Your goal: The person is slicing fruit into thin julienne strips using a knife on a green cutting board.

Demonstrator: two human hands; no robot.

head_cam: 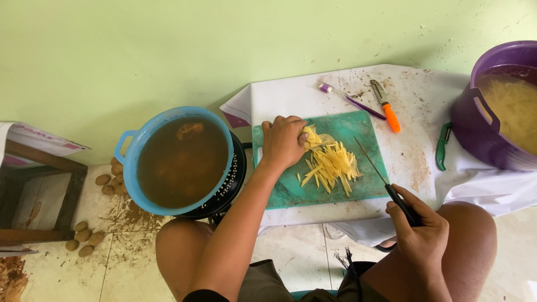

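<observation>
My left hand presses on a stack of potato slices at the back of a green cutting board. In front of it lies a heap of yellow potato strips. My right hand grips the black handle of a kitchen knife, whose thin blade points up and left, its tip just right of the strips. The board rests on a white sheet spread on the floor, between my bare knees.
A blue tub of brown water sits on a black colander at left. A purple bucket of potato strips stands at right. An orange-handled peeler, a purple tool and a green peeler lie on the sheet. Small potatoes lie on the floor.
</observation>
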